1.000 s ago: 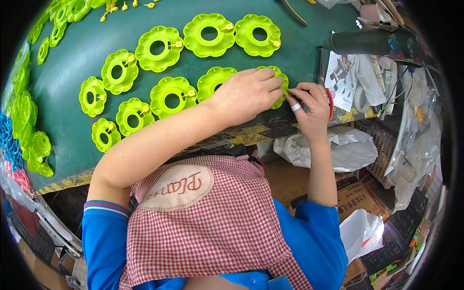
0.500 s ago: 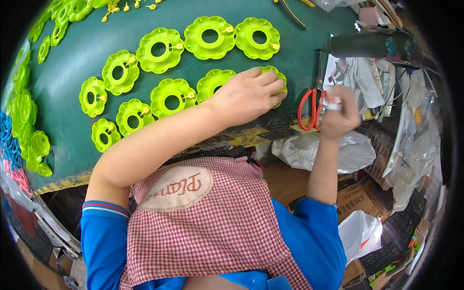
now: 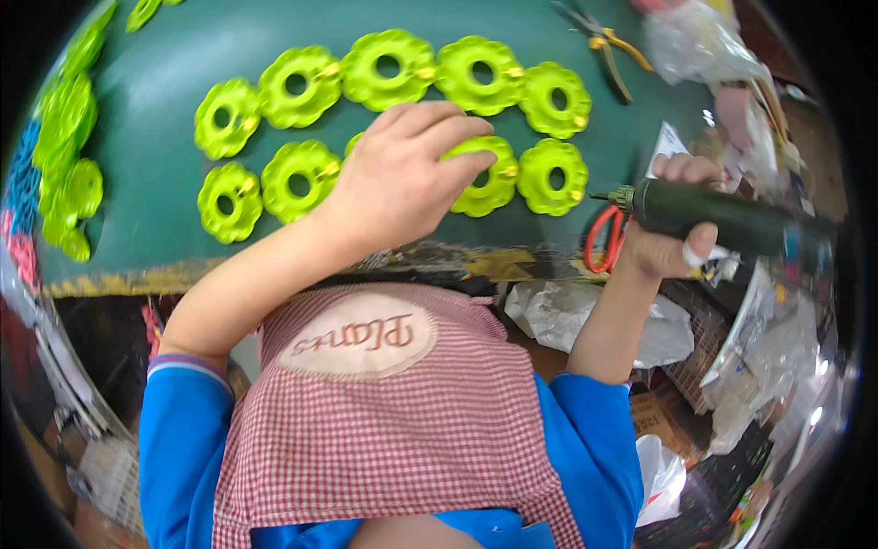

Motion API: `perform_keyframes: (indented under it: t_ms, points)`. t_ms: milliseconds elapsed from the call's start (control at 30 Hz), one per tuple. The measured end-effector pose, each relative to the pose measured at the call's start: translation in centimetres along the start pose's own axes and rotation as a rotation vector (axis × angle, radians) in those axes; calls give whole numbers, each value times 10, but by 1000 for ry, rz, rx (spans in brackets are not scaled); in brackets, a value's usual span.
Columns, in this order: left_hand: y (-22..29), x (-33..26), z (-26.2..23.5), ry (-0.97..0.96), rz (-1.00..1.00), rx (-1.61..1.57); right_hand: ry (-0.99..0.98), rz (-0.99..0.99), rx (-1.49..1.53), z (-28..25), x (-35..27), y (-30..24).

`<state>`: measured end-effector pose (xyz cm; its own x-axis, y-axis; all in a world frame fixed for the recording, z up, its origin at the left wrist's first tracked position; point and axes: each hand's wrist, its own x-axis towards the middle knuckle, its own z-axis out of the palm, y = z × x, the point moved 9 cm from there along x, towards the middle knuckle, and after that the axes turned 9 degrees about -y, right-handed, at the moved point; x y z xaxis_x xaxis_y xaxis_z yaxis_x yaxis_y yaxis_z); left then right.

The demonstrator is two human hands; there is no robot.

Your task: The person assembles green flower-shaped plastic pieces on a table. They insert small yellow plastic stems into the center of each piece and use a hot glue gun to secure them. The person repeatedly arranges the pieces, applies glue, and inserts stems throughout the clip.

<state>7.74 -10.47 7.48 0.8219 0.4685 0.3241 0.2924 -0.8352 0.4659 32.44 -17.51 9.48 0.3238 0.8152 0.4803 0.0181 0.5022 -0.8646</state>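
The right hand now grips a dark, cylindrical driver tool that lay beyond it moments ago, so its thin tip points toward a bright-green, scalloped plastic ring between the hands, while the loosely curled left hand partly covers neighbouring rings, any hold hidden.

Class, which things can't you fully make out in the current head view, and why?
All in the head view:
Flower-shaped green piece: mostly hidden by the left hand.
Red-handled scissors: partly hidden by the right hand and dark tool.
Dark tool's rear end: blurred, hard to tell.
Top-left green piece: cut off by the upper edge.
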Motion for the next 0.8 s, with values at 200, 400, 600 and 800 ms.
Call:
perform_keyframes:
  t_ms: [200,400,600,800]
  points:
    - [-16,-51,-10,-90,-77,-4,-19,249,335,124,-55,34]
    - [-24,-94,-13,-102,-187,-40,-122,306,349,175,-85,37]
    - [-22,-105,-14,-27,-185,-36,-348,365,173,192,-97,59]
    - [-21,-115,-5,-103,-158,6,-258,435,217,206,-82,50]
